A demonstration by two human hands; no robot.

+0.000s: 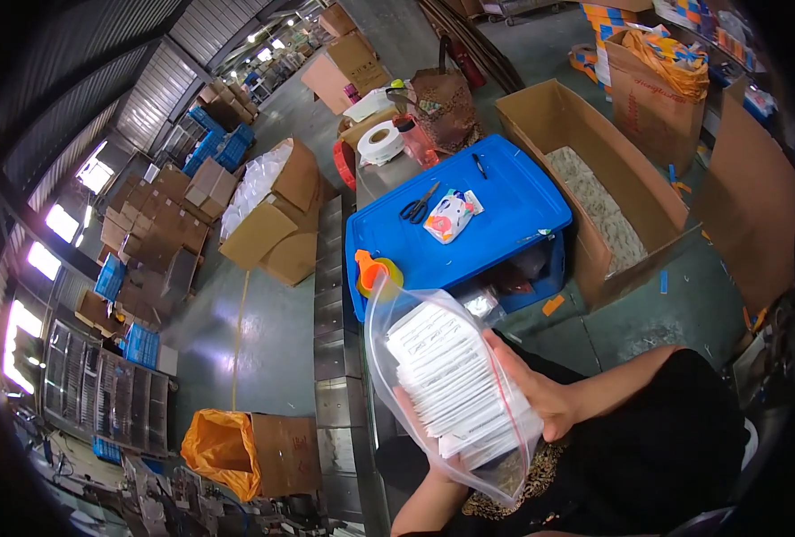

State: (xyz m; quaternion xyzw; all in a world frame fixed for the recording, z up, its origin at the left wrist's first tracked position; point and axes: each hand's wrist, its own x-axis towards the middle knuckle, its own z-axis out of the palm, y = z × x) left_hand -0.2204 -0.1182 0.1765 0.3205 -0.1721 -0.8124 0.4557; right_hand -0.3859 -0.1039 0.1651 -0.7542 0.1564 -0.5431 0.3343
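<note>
A clear zip bag filled with a tight stack of white printed paper packets is held up in front of my body. My right hand grips the stack's right side, fingers pressed against the plastic. From below, my left hand wraps round the lower left of the bag; part of it shows blurred through the plastic and its fingertips are hidden. Just beyond the bag is a blue bin lid. On it lie black scissors, a small white patterned pack, a black pen and orange and yellow tape rolls.
Right of the lid stands a long open carton with packed pale contents. A metal conveyor edge runs along the left. Beyond it are a carton of white bags and an orange-lined carton. A white roll sits behind the lid.
</note>
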